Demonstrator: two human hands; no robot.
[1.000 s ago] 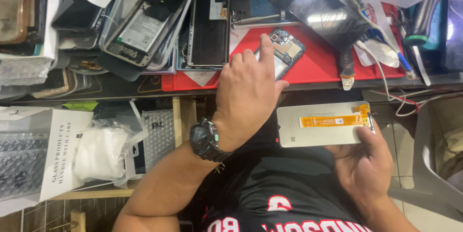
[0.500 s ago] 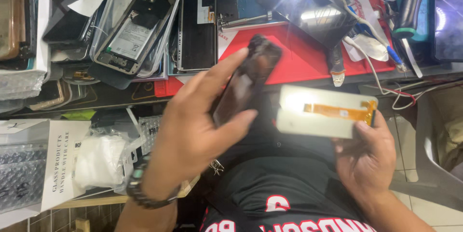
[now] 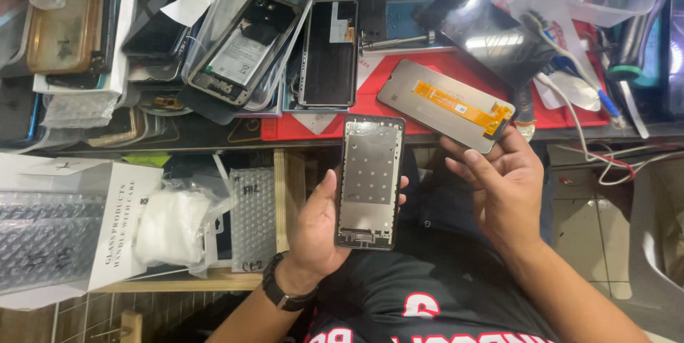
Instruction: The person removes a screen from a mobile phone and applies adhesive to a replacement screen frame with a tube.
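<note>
My left hand [image 3: 320, 232] holds a phone's grey middle frame [image 3: 369, 180] upright in front of my lap, inner metal side facing me. A black watch sits on that wrist. My right hand [image 3: 502, 183] holds a grey display panel [image 3: 445, 104] by its lower right corner; the panel is tilted, back side up, with an orange flex cable across it. The panel hovers over the front edge of the red mat [image 3: 420, 111] on the workbench. The two parts are apart, the panel up and to the right of the frame.
The bench holds several opened phones: one in a clear tray [image 3: 246, 40], a black frame [image 3: 329, 51], a dark screen [image 3: 484, 29]. White cables [image 3: 570, 94] lie at right. A white box [image 3: 114, 225] and bubble wrap [image 3: 253, 218] sit on a lower shelf at left.
My left hand took the phone frame off the red mat, brought it down toward my lap and turned it upright. My right hand raised and tilted the display panel toward the mat.
</note>
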